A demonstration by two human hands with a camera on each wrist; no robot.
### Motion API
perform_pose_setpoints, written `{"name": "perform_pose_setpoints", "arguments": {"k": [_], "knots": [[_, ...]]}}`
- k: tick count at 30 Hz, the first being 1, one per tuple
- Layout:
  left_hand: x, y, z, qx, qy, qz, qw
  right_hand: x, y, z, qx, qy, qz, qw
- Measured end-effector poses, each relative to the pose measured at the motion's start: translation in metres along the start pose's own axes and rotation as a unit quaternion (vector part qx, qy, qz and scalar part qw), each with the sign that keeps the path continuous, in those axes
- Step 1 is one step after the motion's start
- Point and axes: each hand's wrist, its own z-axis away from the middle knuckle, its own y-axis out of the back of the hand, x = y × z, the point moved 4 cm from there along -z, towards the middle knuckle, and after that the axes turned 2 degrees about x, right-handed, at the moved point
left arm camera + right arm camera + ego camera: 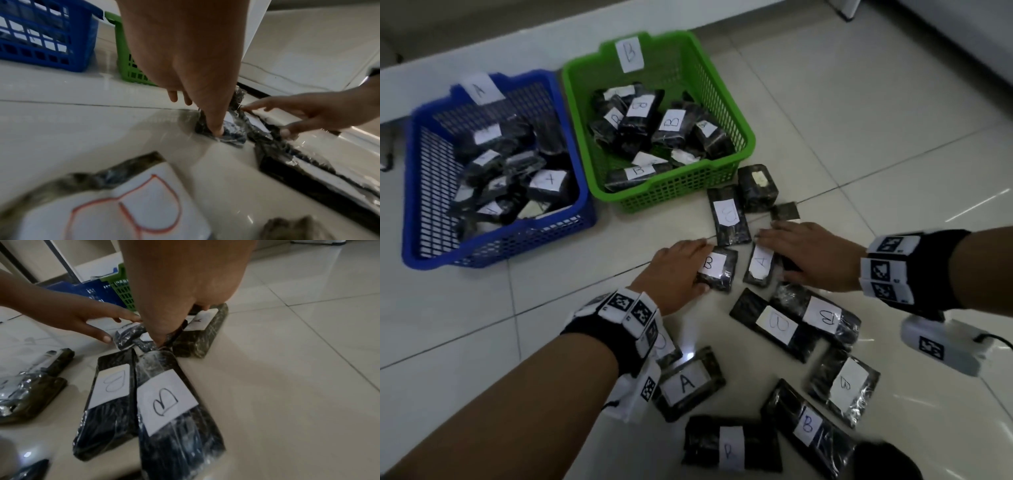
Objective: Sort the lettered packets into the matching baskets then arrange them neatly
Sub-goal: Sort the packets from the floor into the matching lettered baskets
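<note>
My left hand (700,265) lies beside a black wrapped packet labelled B (719,270) on the floor, fingers straight along its far end, thumb pressing its near end (216,131). My right hand (775,255) lies flat over a packet labelled A (759,265), with straight fingers at its far end and the thumb by its near corner. Neither packet is lifted. The blue basket (496,253) marked A stands at the left and the green basket (678,192) marked B beside it. Both hold several packets lying at odd angles.
More packets lie loose on the tiled floor: a B packet (729,214) and two others near the green basket, two B packets (777,323) side by side below my right hand, an A packet (688,382) under my left wrist, and others nearer me.
</note>
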Motion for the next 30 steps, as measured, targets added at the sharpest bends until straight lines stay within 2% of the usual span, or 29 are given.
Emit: {"name": "perform_pose_setpoints", "arguments": {"k": [4, 9, 12, 15, 18, 20, 23, 24, 27, 30], "knots": [[-0.009, 0.001, 0.001, 0.049, 0.019, 0.036, 0.998, -0.013, 0.012, -0.016, 0.037, 0.031, 0.046, 0.998], [-0.005, 0.005, 0.005, 0.044, 0.033, 0.056, 0.997, -0.022, 0.017, -0.03, 0.03, 0.075, 0.136, 0.987], [0.0, 0.009, 0.01, 0.045, 0.031, 0.086, 0.995, -0.025, 0.019, -0.031, 0.062, 0.086, 0.161, 0.981], [0.0, 0.031, 0.009, 0.081, 0.012, 0.149, 0.985, -0.027, 0.018, -0.028, 0.097, 0.121, 0.124, 0.98], [-0.007, 0.069, 0.001, 0.173, -0.017, 0.197, 0.965, -0.024, 0.029, -0.025, 0.134, 0.129, 0.026, 0.982], [-0.018, 0.099, -0.007, 0.239, -0.019, 0.253, 0.937, -0.019, 0.043, -0.027, 0.158, 0.11, -0.03, 0.981], [-0.056, 0.136, -0.022, 0.297, 0.039, 0.344, 0.89, -0.011, 0.067, -0.039, 0.224, 0.075, -0.068, 0.969], [-0.071, 0.144, -0.026, 0.301, 0.068, 0.354, 0.883, -0.009, 0.074, -0.043, 0.251, 0.065, -0.078, 0.963], [-0.106, 0.159, -0.032, 0.306, 0.126, 0.313, 0.89, -0.004, 0.09, -0.056, 0.296, 0.022, -0.099, 0.95], [-0.123, 0.16, -0.036, 0.31, 0.167, 0.244, 0.903, -0.001, 0.093, -0.064, 0.298, 0.0, -0.124, 0.946]]}}
